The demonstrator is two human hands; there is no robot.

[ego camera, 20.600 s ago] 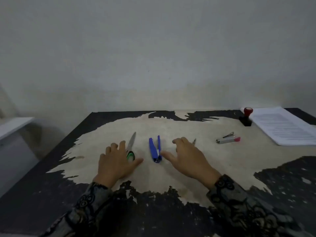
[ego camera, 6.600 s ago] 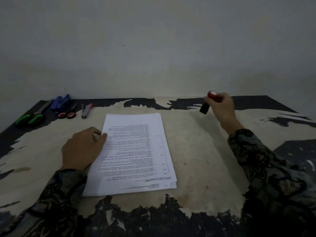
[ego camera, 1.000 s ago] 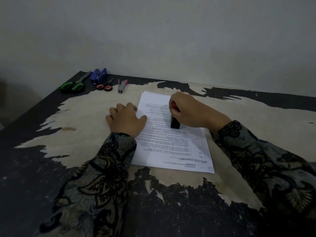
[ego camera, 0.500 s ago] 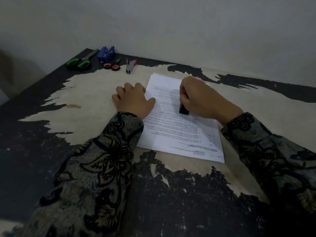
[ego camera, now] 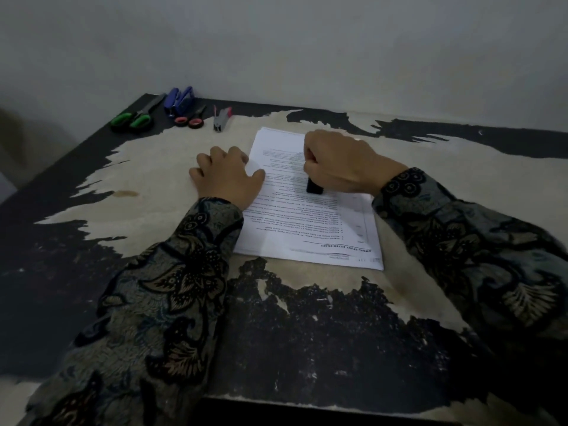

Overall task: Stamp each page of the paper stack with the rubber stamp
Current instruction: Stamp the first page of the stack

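Two hands are seen at work over a stack of paper [ego camera: 310, 222] lying near the middle of a worn table [ego camera: 307, 333]. The right hand [ego camera: 338, 162] is curled into a fist around a rubber stamp [ego camera: 314, 186], whose handle is hidden inside the fist; only the black base is seen below it, set down on the top sheet in the middle of the printed text. The stamp is held roughly upright. The left hand [ego camera: 227, 175] is laid flat with its fingers relaxed and slightly spread, partly on the bare tabletop and partly over the left edge of the stack, with the thumb resting on the top sheet. Both forearms are covered by dark patterned sleeves [ego camera: 159, 302].

The stack is placed at a slight angle, with its printed heading at the near end and upside down to the viewer. Several sheets can be made out at its near right corner.

At the far left corner of the table a row of tools is laid out: green-handled scissors [ego camera: 135, 116], then a blue stapler [ego camera: 179, 99], then small red-handled scissors [ego camera: 190, 119], then a grey and red stapler [ego camera: 222, 118] closest to the stack. The tabletop is dark, with a large pale patch where the surface has peeled. A plain wall [ego camera: 307, 50] is seen behind it.
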